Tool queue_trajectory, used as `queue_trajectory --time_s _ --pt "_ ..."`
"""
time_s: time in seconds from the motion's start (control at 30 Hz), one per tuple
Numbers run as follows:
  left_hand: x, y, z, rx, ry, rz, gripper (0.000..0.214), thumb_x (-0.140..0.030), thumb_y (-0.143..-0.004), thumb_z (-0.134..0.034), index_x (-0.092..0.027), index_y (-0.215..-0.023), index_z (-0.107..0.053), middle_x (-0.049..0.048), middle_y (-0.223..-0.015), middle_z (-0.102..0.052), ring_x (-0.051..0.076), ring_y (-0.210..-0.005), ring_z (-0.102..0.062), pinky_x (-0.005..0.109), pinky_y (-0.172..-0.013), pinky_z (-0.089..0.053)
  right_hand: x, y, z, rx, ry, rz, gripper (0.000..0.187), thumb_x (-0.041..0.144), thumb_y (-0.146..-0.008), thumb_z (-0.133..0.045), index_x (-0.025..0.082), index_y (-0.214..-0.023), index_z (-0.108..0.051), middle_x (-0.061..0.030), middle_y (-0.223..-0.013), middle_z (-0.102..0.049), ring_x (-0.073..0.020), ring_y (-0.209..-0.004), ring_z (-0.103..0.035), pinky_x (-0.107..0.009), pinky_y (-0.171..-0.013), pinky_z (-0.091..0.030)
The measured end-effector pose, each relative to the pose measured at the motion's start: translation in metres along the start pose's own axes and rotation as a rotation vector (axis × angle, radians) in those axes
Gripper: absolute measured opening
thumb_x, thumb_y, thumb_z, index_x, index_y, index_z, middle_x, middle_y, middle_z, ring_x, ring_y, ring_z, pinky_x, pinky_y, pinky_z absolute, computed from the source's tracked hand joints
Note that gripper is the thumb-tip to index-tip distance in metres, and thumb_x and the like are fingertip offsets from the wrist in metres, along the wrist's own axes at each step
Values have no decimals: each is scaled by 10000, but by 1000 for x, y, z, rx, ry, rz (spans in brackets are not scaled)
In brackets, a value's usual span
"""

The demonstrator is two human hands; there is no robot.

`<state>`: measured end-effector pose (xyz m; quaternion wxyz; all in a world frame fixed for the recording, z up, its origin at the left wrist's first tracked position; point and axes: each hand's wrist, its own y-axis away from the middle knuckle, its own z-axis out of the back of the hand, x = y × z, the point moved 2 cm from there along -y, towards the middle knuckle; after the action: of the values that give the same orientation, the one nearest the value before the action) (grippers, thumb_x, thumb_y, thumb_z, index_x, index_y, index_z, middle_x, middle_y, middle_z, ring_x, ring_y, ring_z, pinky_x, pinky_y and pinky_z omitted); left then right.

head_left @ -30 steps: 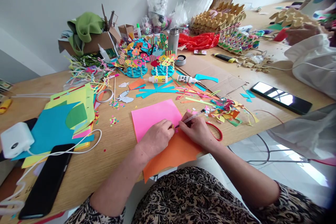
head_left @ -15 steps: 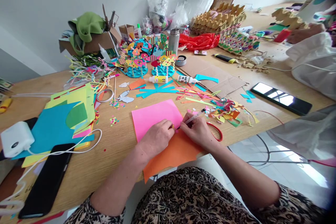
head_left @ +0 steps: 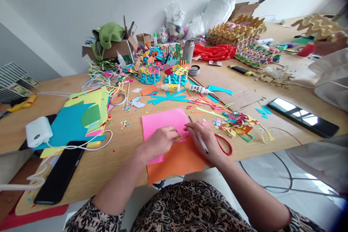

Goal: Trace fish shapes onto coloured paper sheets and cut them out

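My left hand (head_left: 163, 139) rests on the pink paper sheet (head_left: 163, 117), fingertips pinched together at a small yellow paper cutout (head_left: 178, 138) that they partly cover. A pen (head_left: 201, 141) is tucked in my right hand (head_left: 209, 139), one end sticking out past the fingers and the other near the wrist. My right fingertips are close to the cutout, at the pink sheet's right edge. Beneath the pink sheet lies an orange paper sheet (head_left: 176, 163), overhanging the table's front edge. Red-handled scissors (head_left: 227, 148) lie partly hidden beside my right hand.
Paper scraps (head_left: 241, 121) and two glue bottles (head_left: 171, 87) lie beyond my hands. Coloured paper sheets (head_left: 70, 116) and a black phone (head_left: 59, 174) are at left, another phone (head_left: 303, 116) at right. Decorated paper fish models (head_left: 152, 70) stand behind. A co-worker's hand (head_left: 333, 45) shows at far right.
The pen has turned in my right hand, from lying with its tip at the paper to pointing away from me. The yellow cutout shows more clearly under my left fingers. The view has shifted left.
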<state>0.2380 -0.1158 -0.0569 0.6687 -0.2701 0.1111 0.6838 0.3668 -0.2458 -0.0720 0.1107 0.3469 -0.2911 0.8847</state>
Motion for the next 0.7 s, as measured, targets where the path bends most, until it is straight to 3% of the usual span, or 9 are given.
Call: queue_trajectory --time_s 0.17,0.23,0.33,0.43,0.53,0.6,0.7 --pt "8 23 45 -414 73 126 295 -140 -860 -572 -234 -1131 -640 62 -1151 -631 192 -1081 -590 344 -914 -504 -4 0 -3 30 78 80 140 243 -942 -487 225 -1025 -598 -49 -903 -685 -197 -833 -625 -368 -806 -481" --pt "15 36 67 -640 -13 196 454 -188 -832 -620 -247 -1276 -539 86 -1304 -536 230 -1207 -507 353 -894 -511 -4 1 -4 59 91 105 148 243 -941 -494 219 -1042 -599 -57 -921 -686 -208 -862 -617 -364 -785 -487" --pt "31 62 95 -1112 -215 369 627 -258 -789 -677 -213 -1361 -424 134 -1361 -451 269 -1242 -459 387 -910 -492 -2 1 -5 75 124 150 150 249 -937 -510 211 -1042 -610 -66 -926 -691 -227 -889 -607 -365 -768 -493" --pt "43 84 106 -1344 -358 524 675 -281 -802 -658 -166 -1394 -354 181 -1404 -381 292 -1312 -374 437 -1005 -414 -2 2 -7 87 155 184 163 262 -940 -509 204 -1047 -617 -77 -931 -694 -237 -895 -604 -373 -767 -499" --pt "46 94 104 -1405 -447 577 671 -275 -820 -634 -152 -1402 -325 197 -1434 -339 301 -1364 -293 479 -1103 -283 -3 2 -9 109 189 198 183 275 -941 -512 196 -1066 -618 -90 -930 -688 -246 -897 -600 -376 -757 -502" --pt "45 91 98 -1381 -495 562 656 -245 -817 -626 -154 -1395 -332 193 -1434 -342 301 -1369 -281 487 -1129 -232 -3 2 -12 124 208 204 184 277 -936 -523 197 -1070 -619 -91 -928 -685 -250 -899 -597 -383 -761 -501" --pt "41 71 83 -1128 -460 441 519 -180 -823 -593 -168 -1318 -438 151 -1327 -477 266 -1273 -413 449 -1095 -316 -3 2 -14 141 224 204 171 280 -934 -532 199 -1054 -623 -87 -912 -682 -251 -890 -593 -399 -774 -497"
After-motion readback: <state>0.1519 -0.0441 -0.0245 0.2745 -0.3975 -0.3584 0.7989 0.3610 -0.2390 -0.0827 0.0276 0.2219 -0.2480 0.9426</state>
